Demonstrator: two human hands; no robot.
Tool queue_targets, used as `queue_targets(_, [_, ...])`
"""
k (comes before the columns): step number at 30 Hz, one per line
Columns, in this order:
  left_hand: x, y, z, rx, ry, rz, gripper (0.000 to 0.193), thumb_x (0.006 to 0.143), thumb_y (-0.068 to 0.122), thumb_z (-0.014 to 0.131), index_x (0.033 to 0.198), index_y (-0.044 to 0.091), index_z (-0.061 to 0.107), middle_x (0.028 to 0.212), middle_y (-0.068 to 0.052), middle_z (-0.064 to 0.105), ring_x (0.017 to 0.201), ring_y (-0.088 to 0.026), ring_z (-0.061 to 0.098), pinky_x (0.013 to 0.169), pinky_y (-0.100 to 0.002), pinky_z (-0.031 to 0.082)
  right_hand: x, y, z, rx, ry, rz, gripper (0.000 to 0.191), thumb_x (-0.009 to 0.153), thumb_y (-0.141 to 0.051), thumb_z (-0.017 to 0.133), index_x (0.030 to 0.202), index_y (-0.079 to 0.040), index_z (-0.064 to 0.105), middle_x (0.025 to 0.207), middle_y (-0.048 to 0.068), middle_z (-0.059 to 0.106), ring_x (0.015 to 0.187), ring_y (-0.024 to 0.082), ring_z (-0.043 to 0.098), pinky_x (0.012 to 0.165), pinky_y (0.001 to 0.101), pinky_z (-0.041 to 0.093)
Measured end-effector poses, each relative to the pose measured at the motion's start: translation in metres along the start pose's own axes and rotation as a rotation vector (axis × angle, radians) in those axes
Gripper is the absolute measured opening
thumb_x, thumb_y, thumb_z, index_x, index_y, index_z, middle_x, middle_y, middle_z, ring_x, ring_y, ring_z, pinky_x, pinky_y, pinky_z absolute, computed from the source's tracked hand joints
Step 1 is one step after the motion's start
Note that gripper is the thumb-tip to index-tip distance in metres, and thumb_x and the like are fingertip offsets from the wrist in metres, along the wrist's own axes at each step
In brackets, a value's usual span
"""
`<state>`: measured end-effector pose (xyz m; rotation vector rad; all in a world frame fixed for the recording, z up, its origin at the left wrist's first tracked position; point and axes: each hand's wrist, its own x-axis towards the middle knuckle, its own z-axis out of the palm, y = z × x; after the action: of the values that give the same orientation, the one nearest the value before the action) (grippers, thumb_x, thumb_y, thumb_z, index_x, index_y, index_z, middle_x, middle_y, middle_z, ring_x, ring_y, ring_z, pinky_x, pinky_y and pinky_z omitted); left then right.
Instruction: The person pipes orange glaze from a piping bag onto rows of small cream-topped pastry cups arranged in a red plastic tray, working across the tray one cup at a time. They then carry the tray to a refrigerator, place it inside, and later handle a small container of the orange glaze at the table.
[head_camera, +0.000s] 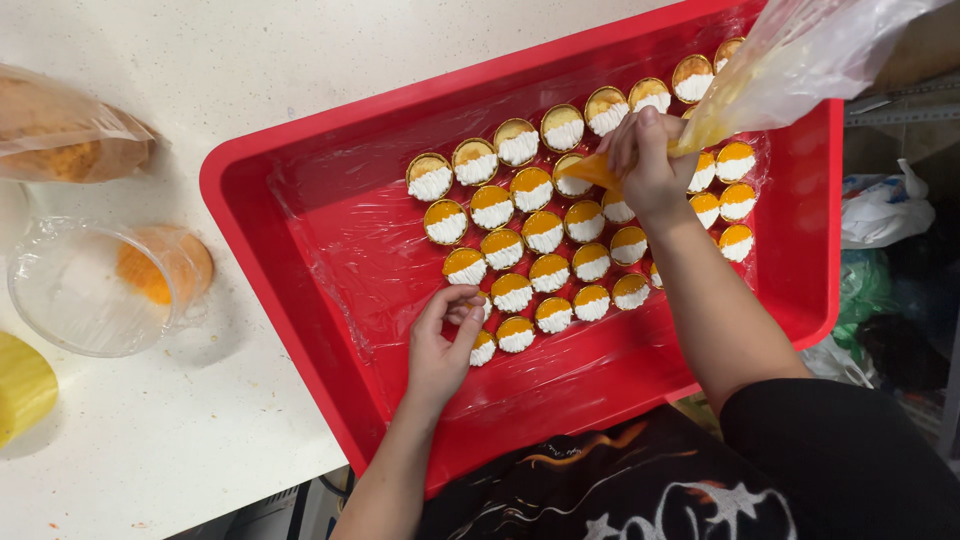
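Right hand (652, 170), grip clenched round a piping bag (770, 80), its orange tip just beside the tartlets (545, 235). Left hand (440, 345), grip loose, fingertips touching one tartlet at the cluster's near corner. Beneath: film-lined red tray (300, 200) on white tabletop (200, 440).

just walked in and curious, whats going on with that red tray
A person is piping orange filling from a clear piping bag, squeezed in the right hand, over small tart cups already half covered in white cream. The cups stand in rows in a red tray lined with plastic film. The left hand touches a cup at the near row's end.
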<state>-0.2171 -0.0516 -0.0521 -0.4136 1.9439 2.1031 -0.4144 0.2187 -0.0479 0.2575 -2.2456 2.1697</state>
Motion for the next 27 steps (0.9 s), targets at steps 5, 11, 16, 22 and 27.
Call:
queue_targets(5, [0.000,0.000,-0.001,0.010,-0.006,0.002,0.023,0.096,0.008,0.067,0.118,0.002,0.066,0.107,-0.004,0.073,0.093,-0.010,0.063,0.084,-0.026,0.051,0.002,0.003,-0.002,0.002,0.030,-0.018,0.050,0.117,-0.023,0.039,0.070,-0.007,0.046,0.059,0.007,0.046,0.051,0.016,0.045,0.069,0.0352,0.052])
queue_targets(11, [-0.001,-0.001,0.000,0.005,-0.007,-0.017,0.023,0.096,0.008,0.067,0.118,0.003,0.066,0.106,-0.004,0.073,0.092,-0.009,0.062,0.084,-0.026,0.051,-0.001,0.004,-0.006,0.018,0.023,0.036,0.050,0.117,-0.023,0.040,0.069,-0.008,0.045,0.059,0.006,0.046,0.053,0.017,0.044,0.070,0.0359,0.052])
queue_targets(16, [0.000,-0.001,0.000,0.022,-0.003,-0.003,0.023,0.096,0.008,0.067,0.119,0.003,0.066,0.106,-0.004,0.074,0.093,-0.009,0.063,0.084,-0.026,0.051,0.004,0.008,-0.007,0.029,0.052,0.014,0.051,0.118,-0.023,0.039,0.069,-0.008,0.045,0.060,0.007,0.045,0.052,0.017,0.044,0.069,0.0348,0.052])
queue_targets(22, [0.000,-0.001,0.000,-0.007,-0.009,-0.025,0.023,0.096,0.008,0.067,0.119,0.003,0.066,0.107,-0.004,0.074,0.094,-0.009,0.063,0.085,-0.026,0.051,0.002,0.006,-0.011,0.014,0.051,0.041,0.048,0.117,-0.022,0.040,0.071,-0.008,0.044,0.058,0.006,0.044,0.053,0.017,0.043,0.070,0.0369,0.052])
queue_targets(27, [0.000,-0.001,0.000,0.000,-0.008,-0.019,0.023,0.096,0.007,0.067,0.119,0.002,0.066,0.106,-0.004,0.074,0.093,-0.010,0.062,0.085,-0.027,0.051,0.005,0.008,-0.010,0.020,0.067,0.019,0.049,0.117,-0.022,0.040,0.070,-0.008,0.044,0.059,0.006,0.045,0.054,0.018,0.043,0.066,0.0351,0.052])
